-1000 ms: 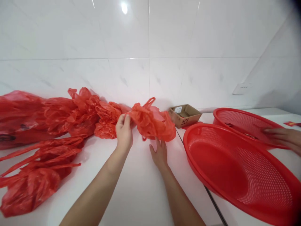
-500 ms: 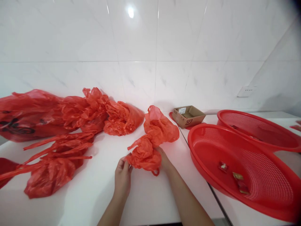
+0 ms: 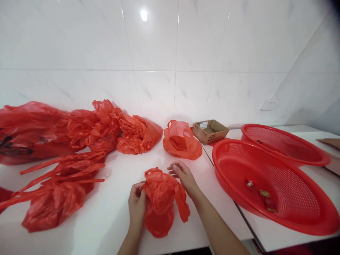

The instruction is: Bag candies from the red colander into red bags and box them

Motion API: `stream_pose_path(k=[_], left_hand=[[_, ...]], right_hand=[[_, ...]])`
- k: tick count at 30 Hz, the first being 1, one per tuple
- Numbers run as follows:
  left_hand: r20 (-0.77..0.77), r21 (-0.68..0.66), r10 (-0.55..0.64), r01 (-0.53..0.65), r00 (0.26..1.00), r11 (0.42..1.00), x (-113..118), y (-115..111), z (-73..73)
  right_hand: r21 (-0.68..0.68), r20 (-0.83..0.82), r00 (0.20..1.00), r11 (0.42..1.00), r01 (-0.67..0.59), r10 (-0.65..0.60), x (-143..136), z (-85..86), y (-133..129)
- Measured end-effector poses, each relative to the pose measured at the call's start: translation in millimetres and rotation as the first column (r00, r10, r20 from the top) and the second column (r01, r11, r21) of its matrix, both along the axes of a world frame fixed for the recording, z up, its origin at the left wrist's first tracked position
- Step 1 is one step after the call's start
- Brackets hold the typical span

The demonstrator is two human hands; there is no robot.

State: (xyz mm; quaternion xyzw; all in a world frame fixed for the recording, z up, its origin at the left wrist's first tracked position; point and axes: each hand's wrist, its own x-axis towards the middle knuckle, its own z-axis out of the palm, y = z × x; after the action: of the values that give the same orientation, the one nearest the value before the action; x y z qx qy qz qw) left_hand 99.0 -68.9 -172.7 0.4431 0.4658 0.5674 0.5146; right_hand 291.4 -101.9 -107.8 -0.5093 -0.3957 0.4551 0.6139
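Observation:
A crumpled red plastic bag (image 3: 160,202) lies on the white table in front of me, its handles bunched on top and one strip hanging to the right. My left hand (image 3: 137,202) pinches the bag's left edge between thumb and fingers. On the other side, my right hand (image 3: 184,177) is open, fingers apart, just off the bag's upper right. Beyond it rests another red plastic bag (image 3: 182,140), its mouth gaping and a folded red mass inside.
Several red bags (image 3: 53,131) crowd the left and back left. A small cardboard box (image 3: 211,131) stands by the wall. To the right are two red plastic baskets; the nearer basket (image 3: 294,180) holds small wrapped packets (image 3: 268,200). A seam (image 3: 243,217) divides the tables.
The crumpled bag has come toward me, away from the bag behind it, and now hangs lower and longer. My right hand has come out from behind it and opened.

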Motion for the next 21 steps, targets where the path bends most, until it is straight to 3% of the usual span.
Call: stream_pose_path(k=[2,4,7,9,11,14,16,18,21], left_hand=[[-0.002,-0.008,0.031,-0.031,1.0,0.999,-1,0,-0.2],[0.006,-0.007,0.023,-0.023,1.0,1.0,-1,-2,1.2],[0.019,-0.02,0.012,-0.012,1.0,1.0,-1,-4,4.9],[0.047,-0.037,0.042,-0.04,0.998,0.998,-3,-4,6.8],[0.136,-0.088,0.139,-0.128,0.981,0.988,-7,-3,7.6],[0.282,-0.202,0.269,-0.217,0.921,0.955,-14,1,7.6],[0.321,-0.24,0.264,-0.192,0.91,0.952,-17,3,7.2],[0.346,-0.248,0.24,-0.158,0.907,0.956,-17,4,6.1],[0.372,-0.211,0.214,-0.142,0.903,0.967,-15,4,2.6]], right_hand=[[-0.016,0.073,0.996,0.999,0.045,-0.044,-2,10.5,-15],[-0.001,0.256,0.965,0.998,-0.065,0.063,-9,17.1,-33],[-0.084,0.634,0.742,0.973,-0.213,0.217,-21,11.3,-55],[-0.166,0.749,0.615,0.969,-0.182,0.244,-23,1.3,-63],[-0.215,0.734,0.624,0.963,-0.162,0.269,-18,-2.9,-66],[-0.187,0.563,0.781,0.962,-0.2,0.272,-4,16.2,-65],[-0.05,0.45,0.884,0.991,-0.12,0.13,3,42.3,-57],[0.133,0.368,0.923,0.989,0.07,-0.115,7,68.4,-36],[0.375,0.347,0.838,0.881,0.287,-0.421,19,91.4,17]])
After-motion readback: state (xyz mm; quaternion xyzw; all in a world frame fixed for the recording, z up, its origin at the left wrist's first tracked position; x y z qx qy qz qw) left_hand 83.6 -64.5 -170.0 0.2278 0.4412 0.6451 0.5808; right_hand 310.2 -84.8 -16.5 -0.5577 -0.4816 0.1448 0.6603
